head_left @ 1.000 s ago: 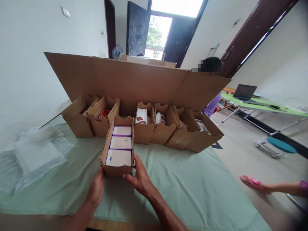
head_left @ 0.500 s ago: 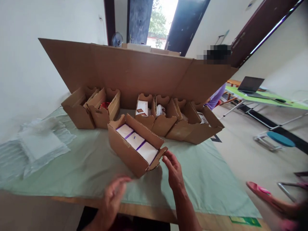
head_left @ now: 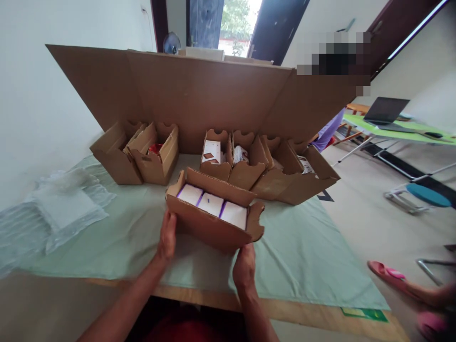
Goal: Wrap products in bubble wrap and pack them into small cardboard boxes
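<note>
Between my hands is an open cardboard bin (head_left: 208,228), set at a slant above or on the green cloth; I cannot tell whether its base touches. Inside it stand three white boxes (head_left: 211,204) with purple edges, in a row. My left hand (head_left: 168,238) presses against the bin's left end, fingers partly hidden behind it. At the lower right corner, my right hand (head_left: 245,266) grips the bin from below, its fingertips out of sight. Behind it, several similar bins line the table; one holds a white box (head_left: 211,152), another something red (head_left: 155,149).
A tall cardboard panel (head_left: 210,99) stands behind the bins. Clear plastic bags (head_left: 71,204) lie on the green tablecloth (head_left: 142,256) at the left. Over to the right are a laptop (head_left: 386,111) on a green table, a blue stool (head_left: 427,194), and another person's foot in a pink slipper (head_left: 388,274).
The bin has turned to lie more crosswise and shifted right. My left hand has come up to its left end; my right hand has moved lower, from its end flap to its bottom corner.
</note>
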Motion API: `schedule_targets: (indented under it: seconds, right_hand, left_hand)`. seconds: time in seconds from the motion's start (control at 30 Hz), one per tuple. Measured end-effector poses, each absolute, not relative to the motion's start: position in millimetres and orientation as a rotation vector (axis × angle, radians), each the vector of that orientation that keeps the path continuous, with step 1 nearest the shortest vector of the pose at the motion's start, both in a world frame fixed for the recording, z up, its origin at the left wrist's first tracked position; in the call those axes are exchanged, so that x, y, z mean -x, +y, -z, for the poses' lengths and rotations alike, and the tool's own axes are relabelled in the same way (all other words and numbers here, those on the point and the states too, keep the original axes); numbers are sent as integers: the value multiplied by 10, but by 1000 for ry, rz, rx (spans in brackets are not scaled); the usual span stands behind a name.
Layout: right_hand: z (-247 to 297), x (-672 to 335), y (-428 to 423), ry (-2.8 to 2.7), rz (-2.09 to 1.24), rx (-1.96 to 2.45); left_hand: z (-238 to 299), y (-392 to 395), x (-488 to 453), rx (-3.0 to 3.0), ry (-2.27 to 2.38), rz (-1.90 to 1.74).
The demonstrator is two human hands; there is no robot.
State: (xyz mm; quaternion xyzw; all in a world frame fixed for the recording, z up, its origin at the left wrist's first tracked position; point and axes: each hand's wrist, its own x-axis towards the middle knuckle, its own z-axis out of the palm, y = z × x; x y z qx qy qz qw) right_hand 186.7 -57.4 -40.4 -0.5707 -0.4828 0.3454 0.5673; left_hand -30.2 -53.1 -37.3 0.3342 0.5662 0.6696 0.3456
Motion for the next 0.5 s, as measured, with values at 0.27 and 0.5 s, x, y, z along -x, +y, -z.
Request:
schedule_targets:
  seconds: [0.27,0.5]
  right_hand:
    - [435,-2327,-385,-1163,-532,1594]
    - [392,-2238,-169,-1184,-546,1579]
  left_hand:
    - [275,-961,-120,-1056,1360,-1647]
    - [189,-707,-56,-1145,1307,-1663]
